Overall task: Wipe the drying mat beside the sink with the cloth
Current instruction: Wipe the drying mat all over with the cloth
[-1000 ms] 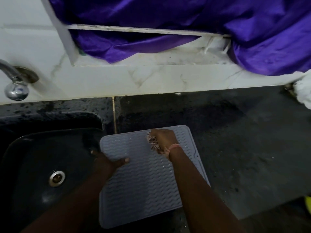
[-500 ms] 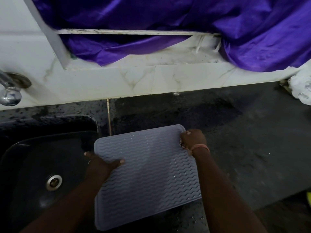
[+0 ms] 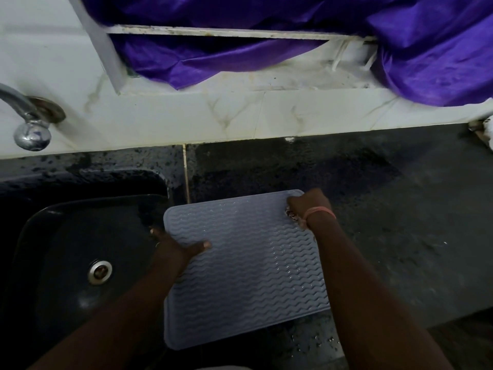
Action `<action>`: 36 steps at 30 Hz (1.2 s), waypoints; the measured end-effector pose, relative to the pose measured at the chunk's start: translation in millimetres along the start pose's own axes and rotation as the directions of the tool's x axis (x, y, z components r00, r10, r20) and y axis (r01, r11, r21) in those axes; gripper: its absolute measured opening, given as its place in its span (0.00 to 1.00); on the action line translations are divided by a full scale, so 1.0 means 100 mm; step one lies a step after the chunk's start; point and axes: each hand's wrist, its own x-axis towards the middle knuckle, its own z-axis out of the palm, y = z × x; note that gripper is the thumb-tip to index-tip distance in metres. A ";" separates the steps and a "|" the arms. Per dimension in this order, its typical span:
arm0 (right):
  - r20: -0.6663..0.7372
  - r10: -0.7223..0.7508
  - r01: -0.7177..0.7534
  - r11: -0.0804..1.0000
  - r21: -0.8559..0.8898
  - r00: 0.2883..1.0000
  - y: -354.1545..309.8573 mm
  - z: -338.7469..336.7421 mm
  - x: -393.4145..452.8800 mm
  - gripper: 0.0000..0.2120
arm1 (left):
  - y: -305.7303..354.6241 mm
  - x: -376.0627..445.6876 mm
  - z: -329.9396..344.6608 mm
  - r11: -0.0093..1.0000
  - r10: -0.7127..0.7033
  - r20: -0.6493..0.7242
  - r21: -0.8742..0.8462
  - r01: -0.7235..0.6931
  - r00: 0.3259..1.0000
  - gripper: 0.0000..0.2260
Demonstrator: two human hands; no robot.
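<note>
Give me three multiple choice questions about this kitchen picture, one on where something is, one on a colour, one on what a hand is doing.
1. Where is the right hand on the drying mat?
A. far right corner
B. near left corner
C. centre

2. What colour is the fabric hanging over the window ledge?
A. green
B. purple
C. yellow

3. What is the left hand doing?
A. turning the tap
B. hanging free
C. holding the mat's left edge by the sink, thumb on top

Answers:
1 A, the hand grips the cloth at the mat's far right corner.
2 B, the draped cloth is clearly purple.
3 C, the thumb lies on the mat's surface at its left edge.
</note>
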 end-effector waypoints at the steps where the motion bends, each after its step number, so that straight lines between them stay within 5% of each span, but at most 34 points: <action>1: 0.010 -0.005 0.005 1.000 0.001 1.000 -0.02 0.03 -0.02 0.27 | 0.00 -0.01 0.01 1.000 0.009 -0.007 -0.029 -0.010 1.000 0.60; 5: 0.024 -0.058 0.057 0.998 0.021 0.998 -0.09 0.19 -0.09 0.14 | -0.03 -0.06 0.06 0.982 -0.032 -0.037 -0.189 0.024 0.999 0.54; 12: 0.056 -0.124 0.123 0.992 0.027 0.991 -0.24 0.41 -0.31 0.13 | -0.03 -0.13 0.06 0.929 0.011 0.020 -0.371 -0.003 1.000 0.31; 16: 0.097 -0.143 0.143 0.990 0.009 0.985 -0.30 0.57 -0.40 0.16 | -0.04 -0.15 0.05 0.924 0.017 0.033 -0.383 -0.003 0.999 0.38; 20: 0.078 -0.143 0.142 0.990 0.021 0.987 -0.29 0.62 -0.42 0.16 | -0.06 -0.25 0.05 0.995 0.047 -0.154 -0.080 -0.060 0.987 0.52; 24: 0.076 -0.141 0.139 0.990 0.033 0.987 -0.27 0.63 -0.42 0.15 | -0.35 -0.46 0.02 0.920 0.275 -0.301 0.358 -0.159 0.913 0.44; 28: 0.064 -0.141 0.140 0.990 0.023 0.988 -0.30 0.64 -0.45 0.15 | -0.57 -0.57 -0.09 0.769 0.479 -0.138 0.542 -0.339 0.867 0.24; 36: 0.085 -0.191 0.186 0.981 0.060 0.978 -0.52 0.95 -0.76 0.14 | -0.40 -0.56 -0.11 0.562 0.443 -0.020 0.785 -0.260 0.897 0.22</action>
